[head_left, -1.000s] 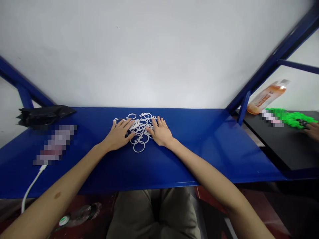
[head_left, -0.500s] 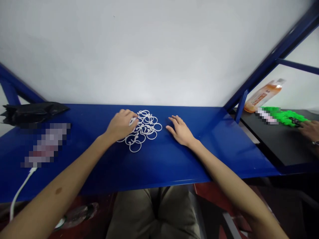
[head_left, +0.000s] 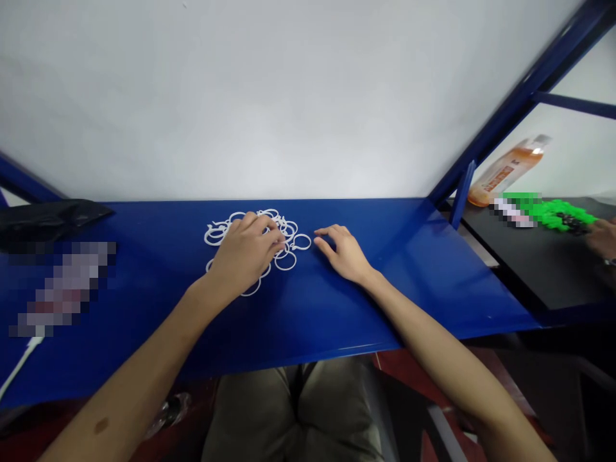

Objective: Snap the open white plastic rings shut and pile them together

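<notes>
Thin white plastic rings (head_left: 285, 260) with small tabs lie in a loose, overlapping pile on the blue table. Palm down over the pile is my left hand (head_left: 245, 253), covering much of it. Its fingers are bent, with thumb and index tips close together among the rings on the right side. What they grip, if anything, is hidden. To the right of the pile my right hand (head_left: 346, 256) rests with thumb and fingers apart and nothing between them. Its fingertips are just beside the outermost ring (head_left: 302, 242), apparently not touching it.
The blue table (head_left: 317, 321) meets a white wall. On the left lie a black plastic bag (head_left: 48, 218) and a blurred-out item (head_left: 72, 282) with a white cable. Beyond the blue frame, a co-worker's hand (head_left: 601, 240) touches green pieces (head_left: 563, 215) near a tilted orange drink bottle (head_left: 510, 170).
My left hand has shifted right across the pile, uncovering rings on its left side. My right hand has moved slightly left, its fingers closer to the outermost ring. The view has shifted a little.
</notes>
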A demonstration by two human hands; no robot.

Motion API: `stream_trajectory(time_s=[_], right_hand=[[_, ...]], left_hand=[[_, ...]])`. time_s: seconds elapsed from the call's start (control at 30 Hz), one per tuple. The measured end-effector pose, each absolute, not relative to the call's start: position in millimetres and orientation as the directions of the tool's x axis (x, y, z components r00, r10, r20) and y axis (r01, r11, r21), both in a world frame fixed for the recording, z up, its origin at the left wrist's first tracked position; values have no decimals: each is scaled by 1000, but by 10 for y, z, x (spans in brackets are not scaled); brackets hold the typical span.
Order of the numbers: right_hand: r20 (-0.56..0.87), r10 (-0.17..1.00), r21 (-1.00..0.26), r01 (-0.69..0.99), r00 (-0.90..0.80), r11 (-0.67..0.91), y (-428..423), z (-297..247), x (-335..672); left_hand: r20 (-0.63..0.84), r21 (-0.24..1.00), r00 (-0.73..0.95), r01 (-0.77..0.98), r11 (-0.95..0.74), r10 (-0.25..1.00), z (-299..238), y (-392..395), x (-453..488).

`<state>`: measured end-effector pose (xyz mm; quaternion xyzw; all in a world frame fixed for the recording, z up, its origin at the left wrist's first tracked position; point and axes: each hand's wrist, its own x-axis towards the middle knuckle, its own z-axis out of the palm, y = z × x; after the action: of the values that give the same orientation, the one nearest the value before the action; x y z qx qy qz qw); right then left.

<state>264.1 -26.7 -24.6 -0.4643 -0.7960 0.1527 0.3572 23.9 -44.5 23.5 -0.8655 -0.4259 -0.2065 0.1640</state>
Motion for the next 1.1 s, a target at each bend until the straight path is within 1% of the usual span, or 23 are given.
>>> stream_trajectory(time_s=[0.07, 0.13, 0.17, 0.23, 0.3, 0.37, 0.43, 0.53, 0.57, 0.63, 0.7, 0.77, 0.93, 1.1], right_hand=[[394, 869, -716, 492, -300, 495, -301, -230, 2589], [348, 899, -833, 353, -265, 426, -313, -218, 2569], [329, 914, -867, 308, -238, 392, -310, -216, 2573], [308, 935, -894, 282, -175, 347, -286, -218, 2601], [308, 944, -889, 315, -122, 331, -252, -224, 2644], [326, 940, -867, 363, -104, 341, -226, -226, 2682], [360, 925, -831, 409, -123, 377, -218, -221, 2704], [430, 876, -730, 487, -218, 479, -240, -210, 2700], [455, 852, -685, 510, -258, 520, -253, -210, 2693], [492, 802, -601, 534, -339, 595, -282, -213, 2675], [508, 761, -541, 538, -404, 647, -308, -218, 2662], [508, 732, -503, 533, -454, 680, -332, -217, 2655], [533, 677, -432, 525, -508, 734, -397, -163, 2650], [547, 613, -286, 561, -570, 777, -468, -97, 2646]], left_hand=[[533, -143, 594, 765, -628, 602, 256, -414, 390], [535, -193, 659, 705, -682, 530, 214, -365, 553], [531, -204, 682, 678, -706, 502, 173, -339, 622], [547, -195, 699, 641, -742, 461, 66, -293, 720], [616, -114, 662, 612, -783, 428, -44, -269, 760], [700, 36, 558, 595, -803, 445, -126, -265, 756], [731, 224, 424, 591, -775, 535, -166, -270, 731], [659, 472, 280, 569, -673, 698, -163, -271, 699], [622, 528, 261, 557, -641, 739, -154, -271, 695], [557, 596, 256, 539, -595, 790, -135, -271, 696], [517, 625, 263, 534, -569, 815, -122, -272, 703], [512, 633, 262, 529, -566, 818, -117, -272, 706], [576, 594, 261, 518, -616, 775, -140, -274, 684], [626, 549, 260, 522, -653, 735, -172, -303, 667]])
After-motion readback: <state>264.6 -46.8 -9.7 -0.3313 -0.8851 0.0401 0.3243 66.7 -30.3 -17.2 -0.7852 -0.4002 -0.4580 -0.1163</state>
